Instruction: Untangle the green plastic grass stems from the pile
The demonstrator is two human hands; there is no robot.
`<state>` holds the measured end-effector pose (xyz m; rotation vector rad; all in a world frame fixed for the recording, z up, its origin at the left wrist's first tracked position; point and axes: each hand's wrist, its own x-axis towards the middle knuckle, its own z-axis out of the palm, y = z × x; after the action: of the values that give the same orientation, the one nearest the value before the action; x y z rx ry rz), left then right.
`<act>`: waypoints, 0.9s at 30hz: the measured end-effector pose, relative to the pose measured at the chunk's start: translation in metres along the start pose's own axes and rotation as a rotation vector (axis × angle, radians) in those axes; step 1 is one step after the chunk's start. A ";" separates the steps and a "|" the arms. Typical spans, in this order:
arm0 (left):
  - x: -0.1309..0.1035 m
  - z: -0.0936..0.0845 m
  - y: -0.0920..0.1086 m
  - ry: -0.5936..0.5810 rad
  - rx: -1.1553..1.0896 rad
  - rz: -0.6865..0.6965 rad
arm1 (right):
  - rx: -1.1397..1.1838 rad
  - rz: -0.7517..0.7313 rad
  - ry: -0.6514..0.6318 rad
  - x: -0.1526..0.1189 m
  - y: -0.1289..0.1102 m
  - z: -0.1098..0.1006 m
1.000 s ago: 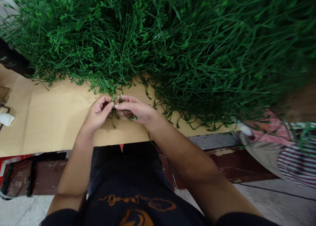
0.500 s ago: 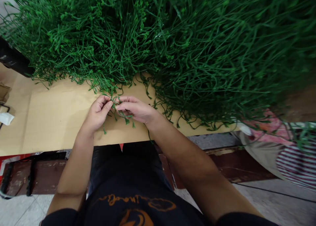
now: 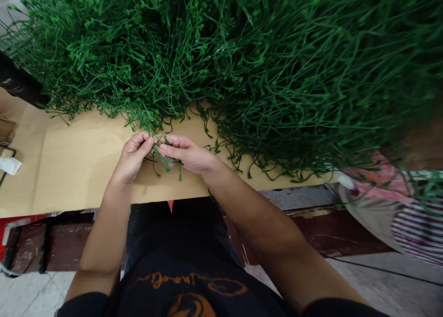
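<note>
A small sprig of green artificial stems is pinched between my two hands above the table edge. My left hand has thumb and forefinger closed on its upper left part. Close beside it, my right hand grips the same stems with thumb against fingers, and their tips dangle below, partly blurred. Just beyond my fingers rises a large heap of green plastic stems with small budded ends. Exactly where each fingertip meets the sprig is hidden.
The tan tabletop runs across in front of me. A black cylindrical object lies at the far left, near a white paper piece. At right sits a person in a striped garment, beside pink cloth.
My left hand has shifted slightly left and up, opening a small gap between the hands. The dangling stems below have changed position.
</note>
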<state>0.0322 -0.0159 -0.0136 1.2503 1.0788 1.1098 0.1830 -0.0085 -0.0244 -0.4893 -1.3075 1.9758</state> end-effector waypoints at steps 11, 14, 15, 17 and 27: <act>0.003 0.008 -0.009 0.145 -0.094 -0.025 | -0.554 -0.284 0.021 0.003 0.004 0.003; 0.002 0.009 -0.010 0.162 -0.055 -0.018 | -0.610 -0.271 0.012 0.001 0.004 0.000; 0.003 0.009 -0.010 0.174 -0.037 -0.013 | -0.618 -0.264 0.014 -0.001 0.003 0.001; 0.007 0.006 -0.011 0.233 -0.012 -0.031 | -0.615 -0.257 -0.032 -0.006 -0.004 0.012; 0.011 -0.011 -0.009 0.323 0.011 -0.082 | -0.868 -0.434 -0.171 -0.028 -0.071 0.043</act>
<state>0.0227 -0.0037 -0.0234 1.0467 1.3662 1.2720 0.1986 -0.0397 0.0557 -0.3777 -2.1552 1.0474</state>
